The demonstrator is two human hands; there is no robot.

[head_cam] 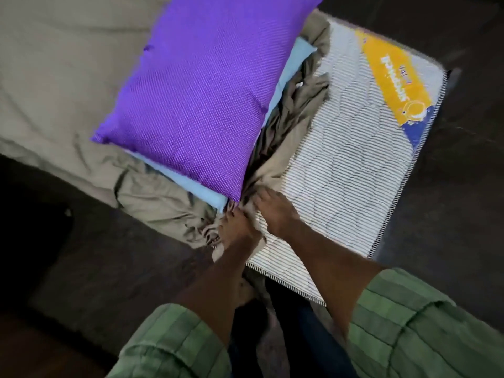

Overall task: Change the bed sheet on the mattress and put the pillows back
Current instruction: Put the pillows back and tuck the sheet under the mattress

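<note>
Green sleeves (174,339) reach out, and both the left hand (236,225) and right hand (275,211) seem to grip the bunched tan sheet (283,148), half peeled off the striped mattress (354,165), pillows (196,85) not yet moved.

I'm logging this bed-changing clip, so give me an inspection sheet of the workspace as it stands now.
Surface: striped mattress bare at one end, yellow label showing.
Job's things: grey-green sheet bunched back; purple pillow on a light blue pillow.
Clutter: nothing seen.
Grippers: left hand grips the sheet edge; right hand rests on bunched sheet, grip unclear.
Cables: nothing seen.
Surroundings: dark floor.
</note>
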